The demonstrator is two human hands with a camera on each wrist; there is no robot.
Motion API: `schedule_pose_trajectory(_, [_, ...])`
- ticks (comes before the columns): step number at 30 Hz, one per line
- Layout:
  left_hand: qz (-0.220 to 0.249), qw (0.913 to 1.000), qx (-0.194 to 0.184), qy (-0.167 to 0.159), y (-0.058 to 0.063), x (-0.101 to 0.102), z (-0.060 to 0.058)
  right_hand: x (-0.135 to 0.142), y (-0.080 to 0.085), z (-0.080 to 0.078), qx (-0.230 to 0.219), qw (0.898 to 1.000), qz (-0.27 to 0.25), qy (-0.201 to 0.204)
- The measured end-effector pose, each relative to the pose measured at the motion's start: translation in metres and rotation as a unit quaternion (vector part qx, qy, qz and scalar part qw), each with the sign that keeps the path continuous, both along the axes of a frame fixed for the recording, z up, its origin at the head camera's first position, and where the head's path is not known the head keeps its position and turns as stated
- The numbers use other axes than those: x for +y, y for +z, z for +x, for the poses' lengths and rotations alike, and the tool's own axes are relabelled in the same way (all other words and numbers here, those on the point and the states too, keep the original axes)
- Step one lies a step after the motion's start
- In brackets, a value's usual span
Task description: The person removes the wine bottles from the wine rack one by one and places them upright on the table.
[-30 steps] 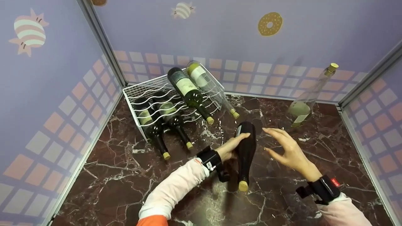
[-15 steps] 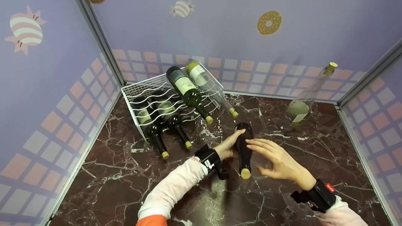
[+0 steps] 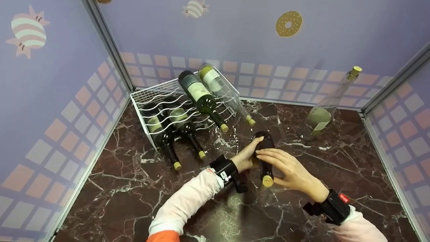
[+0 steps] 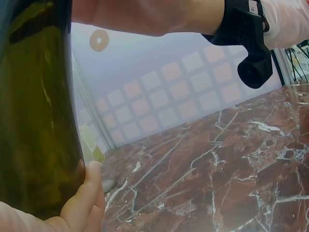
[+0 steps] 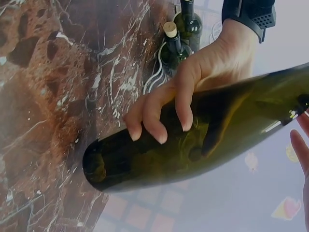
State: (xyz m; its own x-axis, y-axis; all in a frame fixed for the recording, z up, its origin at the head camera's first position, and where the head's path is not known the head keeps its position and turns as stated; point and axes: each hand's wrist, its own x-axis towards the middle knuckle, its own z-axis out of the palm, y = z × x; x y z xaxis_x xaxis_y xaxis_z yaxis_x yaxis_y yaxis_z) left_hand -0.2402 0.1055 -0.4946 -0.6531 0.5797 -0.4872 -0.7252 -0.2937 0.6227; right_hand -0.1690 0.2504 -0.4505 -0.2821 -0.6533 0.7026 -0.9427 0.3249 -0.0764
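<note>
A dark green wine bottle (image 3: 267,143) with a cork is held above the marble-patterned surface, its neck toward me. My left hand (image 3: 247,158) grips its body; in the right wrist view, the left fingers (image 5: 154,118) curl round the glass near the base. My right hand (image 3: 292,171) is at the shoulder and neck, with nearly straight fingers lying across the bottle in the head view. Part of the right hand (image 5: 303,150) shows at the right wrist view's edge, its thumb side apart from the glass. In the left wrist view, the bottle (image 4: 38,116) fills the left side.
A white wire rack (image 3: 151,94) stands at the back left. On its upper level lie a green bottle (image 3: 200,92) and a clear bottle (image 3: 211,79); two dark bottles, one left (image 3: 164,137), lie lower. A clear corked bottle (image 3: 319,116) stands back right. Patterned walls enclose the surface.
My right hand has moved left from beside the bottle to over its shoulder and neck. The bottle's corked end has tipped up, while the left hand keeps its grip.
</note>
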Motion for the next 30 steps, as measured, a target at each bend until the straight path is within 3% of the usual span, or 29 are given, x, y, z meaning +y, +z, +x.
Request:
schedule_pose_trajectory(10, [0.034, 0.9991, -0.024, -0.008, 0.003, 0.004, 0.003, -0.005, 0.000, 0.000, 0.006, 1.000, -0.003, -0.003])
schedule_pose_trajectory(15, [0.035, 0.9979, -0.053, 0.012, 0.005, 0.007, 0.003, -0.009, 0.001, -0.001, 0.002, 1.000, -0.025, -0.006])
schedule_pose_trajectory(21, [0.043, 0.9969, -0.066, 0.008, 0.008, 0.009, 0.004, -0.020, -0.002, -0.005, -0.044, 0.993, -0.105, 0.031])
schedule_pose_trajectory(25, [0.074, 0.9960, -0.050, -0.005, 0.011, 0.010, 0.007, -0.029, -0.004, -0.009, -0.029, 0.984, -0.172, 0.031])
schedule_pose_trajectory(30, [0.066, 0.9971, -0.025, -0.028, 0.012, 0.010, 0.007, -0.035, -0.002, -0.012, -0.018, 0.975, -0.221, 0.032])
